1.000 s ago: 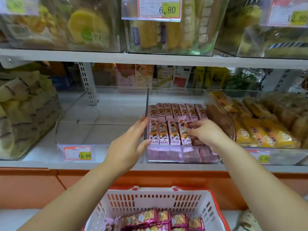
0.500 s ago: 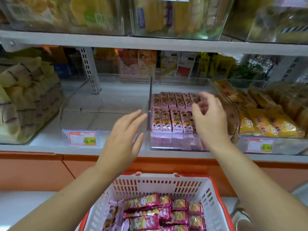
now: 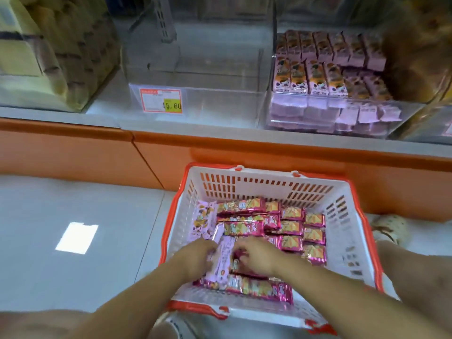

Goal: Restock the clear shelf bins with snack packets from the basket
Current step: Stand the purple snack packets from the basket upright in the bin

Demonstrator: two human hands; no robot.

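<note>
Pick-up step: in the basket [image 3: 266, 173] at 6 o'clock, the left hand [image 3: 195, 255] curls its fingers round a pale pink packet [image 3: 223, 256]. The right hand [image 3: 255, 256] sits beside it, fingers bent, grip unclear. The next move is probably lifting the packet to the part-filled bin [image 3: 411, 116] at 1 o'clock

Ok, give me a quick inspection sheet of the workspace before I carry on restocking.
Surface: grey floor under the basket; white shelf ledge carries the bins.
Job's things: white slotted plastic basket with orange rim holds magenta foil snack packets; left clear plastic bin empty, orange price tag on its front; right clear plastic bin stocked with pink-and-orange snack packs.
Clutter: nothing seen.
Grips: left hand holds a pale pink packet in the basket; right hand curled among packets, hold unclear.
Cables: nothing seen.
Surroundings: orange shelf base; brown-striped wrapped cakes far left.
</note>
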